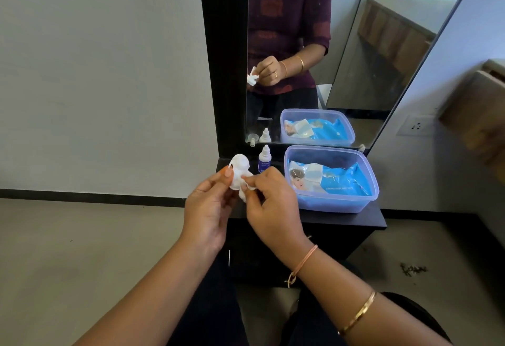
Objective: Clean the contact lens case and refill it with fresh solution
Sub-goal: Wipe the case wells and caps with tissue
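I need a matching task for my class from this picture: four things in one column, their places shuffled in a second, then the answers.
1 lens case
2 tissue
3 solution bottle
4 blue packet

a pinched by the right hand
b lying in the plastic box
c gripped by the left hand
d standing on the black shelf, left of the box

Pairs: 1-c, 2-a, 3-d, 4-b

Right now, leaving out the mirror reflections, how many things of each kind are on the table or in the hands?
lens case: 1
tissue: 1
solution bottle: 1
plastic box: 1
blue packet: 1
Total: 5
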